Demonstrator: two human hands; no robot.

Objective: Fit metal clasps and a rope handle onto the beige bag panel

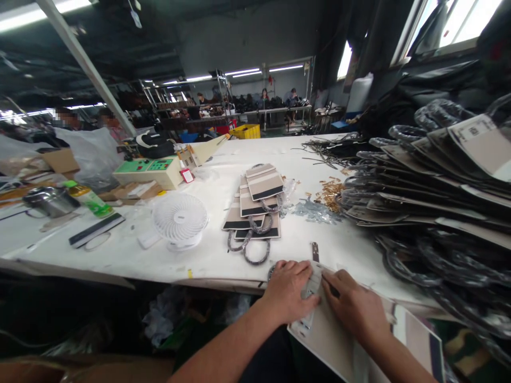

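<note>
- Left hand (288, 291): palm down, fingers curled and pressed flat on a card (331, 332) at the near edge of the white table (120, 250); thumb and fingertips pinching a small clear packet (310, 290) against that card.
- Right hand (353, 306): just right of the packet, palm down, fingers together and bent, tips pressing the same card; nothing lifted.
- Card: lying flat, partly overhanging the table's near edge, under both hands.
- Metal strip (315, 251): on the table just beyond the left hand.
- Pile of finished cards with cord loops (257, 207): farther from the hands, mid-table.
- Big stack of cards (435, 181): right of that pile.
- Small white fan (180, 219): left of the pile.
- Steel pot (50, 201): far left; contents cannot be told.
- Yellow crate (246, 131): beyond the table's far edge; contents hidden.
</note>
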